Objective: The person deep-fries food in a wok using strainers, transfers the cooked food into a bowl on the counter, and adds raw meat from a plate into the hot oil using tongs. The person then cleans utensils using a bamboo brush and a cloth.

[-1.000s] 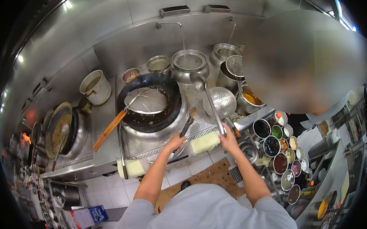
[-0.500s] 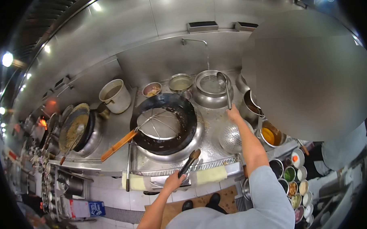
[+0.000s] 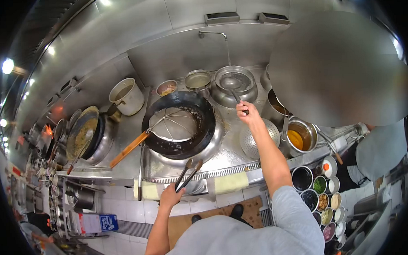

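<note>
Since the earlier frame, the bowl of the ladle (image 3: 231, 83) has shifted from the right side toward the middle of the mouth of the pot (image 3: 223, 99), behind and right of the wok (image 3: 176, 99); the tips of the tongs (image 3: 183, 174) have spread. The right hand (image 3: 247, 113) is closed around the ladle's handle. The left hand (image 3: 170, 197), in front of the wok, grips the tongs.

Near the bench's (image 3: 234, 159) back edge stand a tall pot (image 3: 132, 103) and a bowl (image 3: 167, 95) of food. Yellow cloths (image 3: 230, 182) lie along the front edge; tubs (image 3: 332, 171) cluster off its right end.
</note>
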`<action>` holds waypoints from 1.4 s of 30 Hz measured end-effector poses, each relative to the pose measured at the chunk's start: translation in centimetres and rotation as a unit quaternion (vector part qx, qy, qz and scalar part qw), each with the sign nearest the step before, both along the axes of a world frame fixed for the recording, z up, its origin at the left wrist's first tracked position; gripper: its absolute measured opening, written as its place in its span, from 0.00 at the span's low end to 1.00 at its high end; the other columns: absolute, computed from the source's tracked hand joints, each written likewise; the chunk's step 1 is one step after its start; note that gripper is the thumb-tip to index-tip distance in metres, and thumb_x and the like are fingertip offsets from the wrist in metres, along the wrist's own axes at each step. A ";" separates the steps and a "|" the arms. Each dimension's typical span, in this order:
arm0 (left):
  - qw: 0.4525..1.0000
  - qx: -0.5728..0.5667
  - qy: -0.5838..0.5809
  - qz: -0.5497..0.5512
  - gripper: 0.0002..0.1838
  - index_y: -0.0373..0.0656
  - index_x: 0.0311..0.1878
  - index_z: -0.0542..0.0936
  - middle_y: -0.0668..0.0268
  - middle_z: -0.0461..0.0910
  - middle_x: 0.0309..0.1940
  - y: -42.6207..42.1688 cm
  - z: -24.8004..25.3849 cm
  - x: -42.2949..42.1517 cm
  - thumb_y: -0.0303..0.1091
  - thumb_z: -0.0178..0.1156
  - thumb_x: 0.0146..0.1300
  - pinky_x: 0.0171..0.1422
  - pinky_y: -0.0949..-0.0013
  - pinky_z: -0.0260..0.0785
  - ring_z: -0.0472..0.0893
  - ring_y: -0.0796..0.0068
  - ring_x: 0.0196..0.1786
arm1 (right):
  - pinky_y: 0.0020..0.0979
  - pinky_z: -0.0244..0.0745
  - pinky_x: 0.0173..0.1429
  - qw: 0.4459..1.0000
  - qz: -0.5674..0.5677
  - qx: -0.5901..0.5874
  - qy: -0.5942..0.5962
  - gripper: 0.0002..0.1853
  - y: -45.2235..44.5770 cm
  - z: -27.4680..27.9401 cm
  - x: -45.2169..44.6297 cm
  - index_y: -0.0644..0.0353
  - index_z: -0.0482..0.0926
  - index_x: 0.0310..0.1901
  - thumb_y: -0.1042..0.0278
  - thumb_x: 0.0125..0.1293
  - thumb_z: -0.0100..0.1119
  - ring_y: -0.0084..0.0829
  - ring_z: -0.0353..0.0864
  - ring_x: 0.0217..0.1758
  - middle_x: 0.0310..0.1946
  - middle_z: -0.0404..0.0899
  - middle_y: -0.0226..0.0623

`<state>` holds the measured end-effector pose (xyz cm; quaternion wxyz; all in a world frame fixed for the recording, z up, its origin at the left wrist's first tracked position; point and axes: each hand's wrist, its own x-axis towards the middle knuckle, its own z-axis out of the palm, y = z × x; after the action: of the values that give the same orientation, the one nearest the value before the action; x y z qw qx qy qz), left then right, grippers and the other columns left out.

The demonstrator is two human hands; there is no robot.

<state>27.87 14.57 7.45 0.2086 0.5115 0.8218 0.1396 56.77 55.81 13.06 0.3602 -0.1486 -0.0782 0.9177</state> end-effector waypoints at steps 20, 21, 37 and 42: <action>0.995 0.066 0.035 -0.068 0.30 0.38 0.47 0.73 0.49 0.79 0.38 -10.2 -3.5 -15.5 0.55 0.65 0.53 0.45 0.52 0.73 0.81 0.47 0.42 | 0.20 0.52 0.12 0.955 -0.032 0.019 -0.293 0.06 -28.0 1.7 -3.3 0.58 0.65 0.33 0.71 0.68 0.50 0.13 0.63 0.15 0.22 0.69 0.28; 0.995 0.062 0.034 -0.068 0.30 0.38 0.47 0.73 0.49 0.79 0.38 -10.6 -3.5 -16.1 0.55 0.65 0.53 0.45 0.52 0.73 0.81 0.47 0.42 | 0.20 0.52 0.12 0.955 -0.031 0.016 -0.293 0.06 -29.7 1.8 -3.7 0.58 0.65 0.33 0.71 0.68 0.50 0.13 0.63 0.15 0.22 0.69 0.28; 0.993 -0.004 0.059 -0.099 0.30 0.40 0.55 0.73 0.49 0.80 0.43 -7.9 -4.9 -20.0 0.56 0.57 0.61 0.50 0.52 0.72 0.81 0.49 0.47 | 0.19 0.53 0.12 0.959 -0.041 -0.024 -0.279 0.06 -48.0 6.7 -9.6 0.54 0.62 0.39 0.71 0.69 0.51 0.13 0.60 0.16 0.27 0.68 0.29; 0.993 -0.019 0.037 -0.106 0.29 0.37 0.51 0.74 0.48 0.80 0.44 -7.3 -3.9 -18.7 0.54 0.58 0.59 0.53 0.55 0.72 0.80 0.49 0.48 | 0.19 0.52 0.12 0.949 -0.007 -0.023 -0.313 0.07 -50.4 7.7 -13.9 0.52 0.61 0.40 0.71 0.68 0.51 0.13 0.59 0.16 0.26 0.66 0.28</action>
<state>9.15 7.28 3.50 0.2009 0.5966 0.7726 0.0822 42.83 5.37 20.78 0.3203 -0.4373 -0.1651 0.8240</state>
